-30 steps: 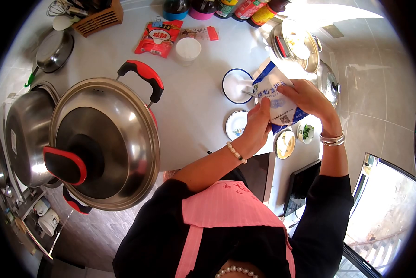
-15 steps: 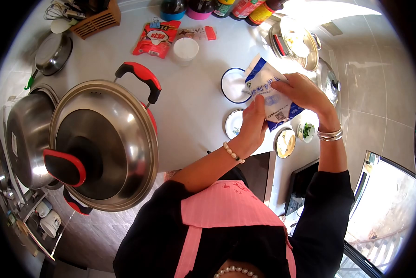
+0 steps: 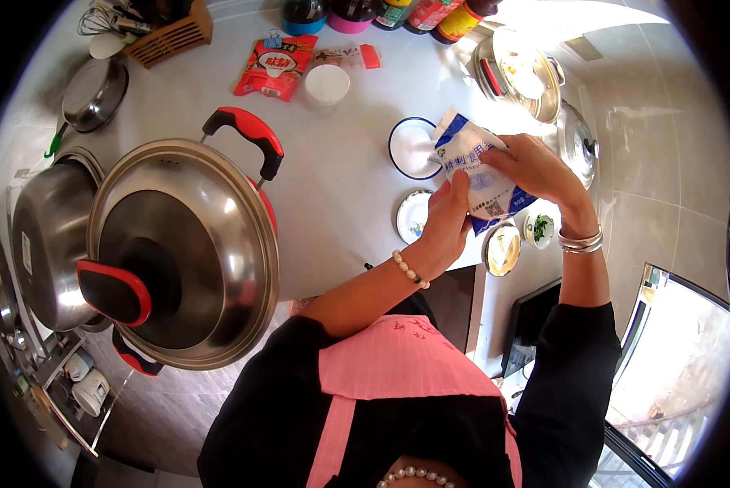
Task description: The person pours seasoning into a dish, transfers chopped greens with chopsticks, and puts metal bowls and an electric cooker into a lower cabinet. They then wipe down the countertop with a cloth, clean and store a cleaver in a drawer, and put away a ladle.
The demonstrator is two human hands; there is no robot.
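A white and blue bag of salt (image 3: 489,183) is held between both hands, its top end tilted down to the left at a white bowl with a blue rim (image 3: 392,148). White contents show in that bowl. My left hand (image 3: 442,232), with a pearl bracelet at the wrist, grips the bag's near side, thumb on the front. My right hand (image 3: 540,168) is closed around the upper right side of the bag. Just below the bowl sits a small patterned dish (image 3: 410,213), partly hidden by my left hand. Whether salt is flowing cannot be made out.
A large lidded pot (image 3: 243,260) with red-black handles stands at left. Behind are a red packet (image 3: 274,69), a white cup (image 3: 327,84) and several bottles (image 3: 463,20). To the right are a yellowish dish (image 3: 503,250), a bowl of chopped greens (image 3: 538,230) and a steel pot (image 3: 552,102).
The top end of the salt bag has dropped slightly toward me and to the right, looking more crumpled. Both hands keep their hold on it. Other things stay put.
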